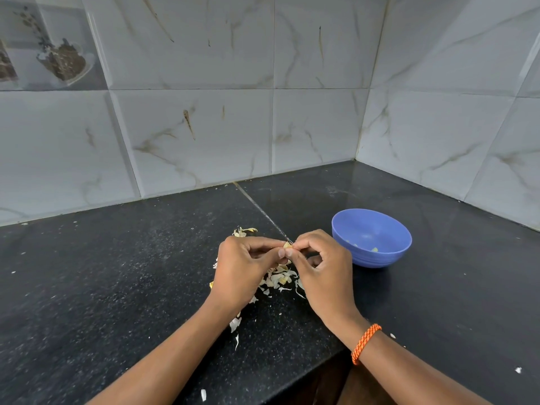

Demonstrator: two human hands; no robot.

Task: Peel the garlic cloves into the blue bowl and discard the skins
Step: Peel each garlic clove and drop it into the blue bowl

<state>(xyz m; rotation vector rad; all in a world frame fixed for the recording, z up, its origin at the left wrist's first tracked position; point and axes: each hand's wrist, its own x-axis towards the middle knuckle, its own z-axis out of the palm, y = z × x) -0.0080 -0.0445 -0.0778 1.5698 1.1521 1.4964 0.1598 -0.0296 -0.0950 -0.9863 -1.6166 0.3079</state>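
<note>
My black speckled desk (pixel 117 287) carries the blue bowl (pixel 371 238) on my right, and a scatter of pale garlic skins (pixel 279 279) lies just left of it.

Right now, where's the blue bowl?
Head view: the blue bowl sits on the black counter, right of the hands, beside the right hand.

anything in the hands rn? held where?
A garlic clove, pinched between the fingertips of the left hand and right hand. Only its top edge shows, so the exact spot of the hold cannot be told.
</note>
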